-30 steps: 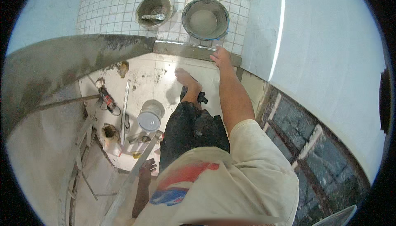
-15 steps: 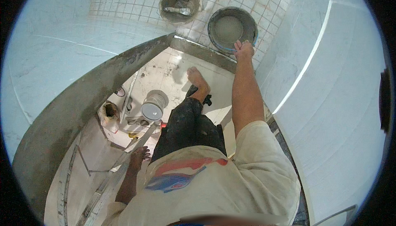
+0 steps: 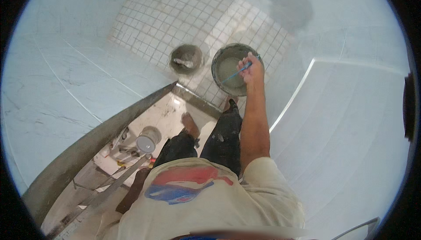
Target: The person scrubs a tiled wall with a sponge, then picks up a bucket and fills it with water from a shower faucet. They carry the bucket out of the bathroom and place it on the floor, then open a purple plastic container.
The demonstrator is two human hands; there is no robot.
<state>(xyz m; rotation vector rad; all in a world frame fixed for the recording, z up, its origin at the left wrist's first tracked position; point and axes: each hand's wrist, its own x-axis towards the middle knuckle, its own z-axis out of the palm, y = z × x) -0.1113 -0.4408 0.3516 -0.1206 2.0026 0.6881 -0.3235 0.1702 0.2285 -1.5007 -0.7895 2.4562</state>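
My right hand [image 3: 251, 68] grips the blue handle [image 3: 234, 75] of a large dark bucket [image 3: 215, 70], with the fingers closed round it. Grey liquid, perhaps thin mortar or cloudy water, shows inside the bucket. A smaller grey, mortar-crusted bucket [image 3: 199, 59] stands just to its left, with a light-coloured object [image 3: 182, 62] lying in it that I cannot make out. Low at my left side hangs my left hand [image 3: 143, 174], in shadow and blurred; its fingers do not show clearly.
A low sill [image 3: 197, 99] crosses the doorway between me and the small-tiled floor [image 3: 153, 25]. To the left stand a lidded pail [image 3: 147, 142], scattered tools and long metal bars [image 3: 116, 181]. Pale walls rise on both sides.
My right hand has lifted the handle up over the bucket. One foot has stepped forward over the sill beside the bucket, and the view has shifted. My left hand has dropped into shadow.
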